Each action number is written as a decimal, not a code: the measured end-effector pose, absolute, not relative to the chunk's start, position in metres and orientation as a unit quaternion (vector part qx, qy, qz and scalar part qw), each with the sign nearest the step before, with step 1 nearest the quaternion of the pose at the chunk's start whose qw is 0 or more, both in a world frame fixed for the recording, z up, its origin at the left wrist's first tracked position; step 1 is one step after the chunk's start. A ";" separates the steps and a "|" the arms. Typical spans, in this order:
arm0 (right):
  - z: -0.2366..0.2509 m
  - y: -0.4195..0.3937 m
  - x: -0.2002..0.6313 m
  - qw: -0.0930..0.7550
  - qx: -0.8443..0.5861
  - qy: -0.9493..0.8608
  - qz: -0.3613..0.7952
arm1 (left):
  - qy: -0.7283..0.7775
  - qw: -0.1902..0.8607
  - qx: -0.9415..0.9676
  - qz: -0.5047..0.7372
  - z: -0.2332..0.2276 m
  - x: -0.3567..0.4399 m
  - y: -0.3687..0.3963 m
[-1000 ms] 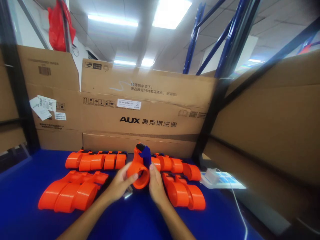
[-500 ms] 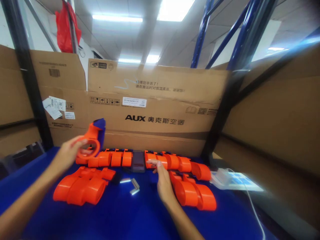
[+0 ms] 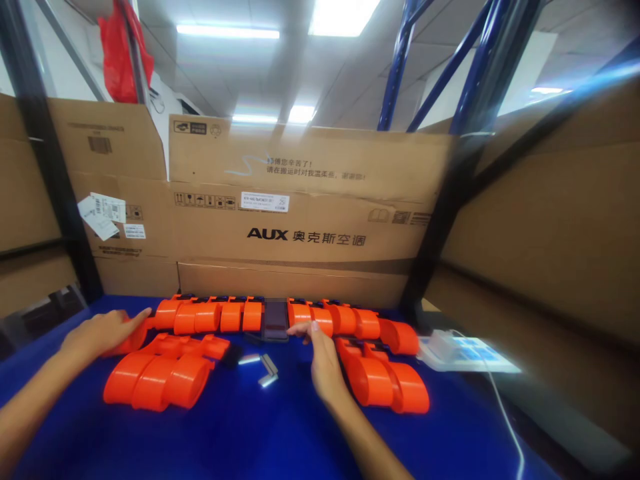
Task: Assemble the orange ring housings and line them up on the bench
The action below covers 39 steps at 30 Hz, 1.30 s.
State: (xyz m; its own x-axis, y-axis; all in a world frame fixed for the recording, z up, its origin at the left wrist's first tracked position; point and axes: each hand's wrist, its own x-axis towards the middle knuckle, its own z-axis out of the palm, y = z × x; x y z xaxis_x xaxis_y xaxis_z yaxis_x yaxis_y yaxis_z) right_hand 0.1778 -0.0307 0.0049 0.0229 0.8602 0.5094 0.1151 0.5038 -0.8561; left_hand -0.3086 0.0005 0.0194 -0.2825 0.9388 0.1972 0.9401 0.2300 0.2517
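Observation:
My left hand (image 3: 103, 333) is at the left end of the back row, closed around an orange tape dispenser (image 3: 131, 341) that is down on the blue table. Its index finger is stretched along the top, and the other fingers are partly hidden. My right hand (image 3: 324, 357) hovers near the dark rectangular case (image 3: 275, 320), fingers apart, with nothing visible in it. Several orange tape dispensers (image 3: 207, 317) stand in a row along the back. More dispensers (image 3: 157, 380) lie at front left, and another group (image 3: 385, 381) sits beside my right forearm.
Small metal strips (image 3: 269, 365) lie mid-table beside a black piece (image 3: 233, 356). A white power strip (image 3: 470, 353) with a cable is at the right. Cardboard panels (image 3: 300, 213) wall the back and sides, and dark rack posts (image 3: 440, 220) stand at both corners.
My left hand has lowered the tape dispenser from the air to the table at the left end of the back row. My right hand has barely moved.

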 end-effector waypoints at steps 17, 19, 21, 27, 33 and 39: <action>0.013 -0.037 0.177 0.607 -0.391 -0.633 0.280 | -0.442 -0.080 -0.890 -0.076 0.028 -0.159 -0.073; 0.013 -0.038 0.177 0.606 -0.387 -0.638 0.275 | -0.436 -0.084 -0.893 -0.076 0.029 -0.156 -0.072; 0.014 -0.038 0.177 0.604 -0.384 -0.643 0.271 | -0.437 -0.083 -0.892 -0.082 0.031 -0.155 -0.072; 0.015 -0.037 0.178 0.584 -0.373 -0.663 0.283 | -0.433 -0.051 -0.885 -0.165 0.051 -0.150 -0.077; 0.008 -0.034 0.165 0.526 -0.357 -0.654 0.410 | -0.336 -0.021 -0.919 -0.206 0.067 -0.094 -0.096; 0.003 -0.030 0.163 0.528 -0.331 -0.575 0.531 | -0.242 -0.031 -0.948 -0.203 0.051 -0.037 -0.106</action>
State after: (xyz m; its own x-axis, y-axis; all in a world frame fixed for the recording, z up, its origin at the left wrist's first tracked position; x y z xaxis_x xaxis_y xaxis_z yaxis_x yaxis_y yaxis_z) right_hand 0.1630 -0.0303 0.0026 -0.2236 0.9408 0.2550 -0.1791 0.2175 -0.9595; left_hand -0.0373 -0.1057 0.0512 0.8011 0.4708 0.3696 0.4459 -0.8813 0.1562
